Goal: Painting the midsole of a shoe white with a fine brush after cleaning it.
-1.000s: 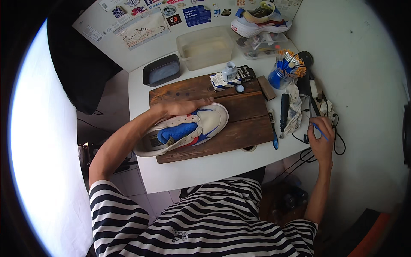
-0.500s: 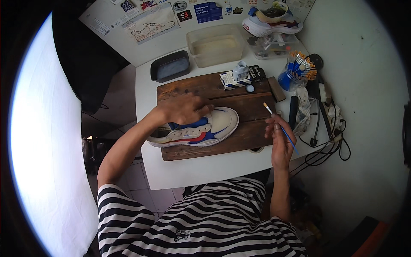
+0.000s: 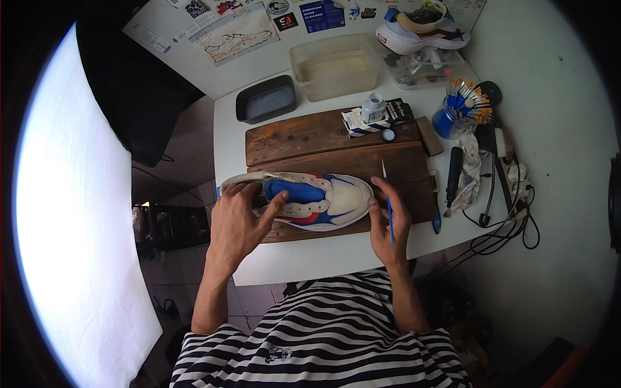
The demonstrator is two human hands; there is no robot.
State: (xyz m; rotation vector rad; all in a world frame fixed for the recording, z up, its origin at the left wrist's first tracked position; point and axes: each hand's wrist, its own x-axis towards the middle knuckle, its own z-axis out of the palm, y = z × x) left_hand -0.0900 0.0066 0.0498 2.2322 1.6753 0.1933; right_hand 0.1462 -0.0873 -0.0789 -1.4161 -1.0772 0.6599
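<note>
A white, blue and red sneaker lies on its side on a dark wooden board, toe to the right. My left hand grips its heel end, thumb on the side panel. My right hand holds a thin blue paintbrush with the tip pointing up, and its fingertips touch the toe of the sneaker.
Behind the board stand a small white bottle on a box, a black tray, a clear tub, a cup of brushes and another sneaker. Brushes, a rag and cables crowd the table's right edge.
My right hand came in from the far right edge with the paintbrush and now rests at the toe. My left hand slid from on top of the sneaker to its heel.
</note>
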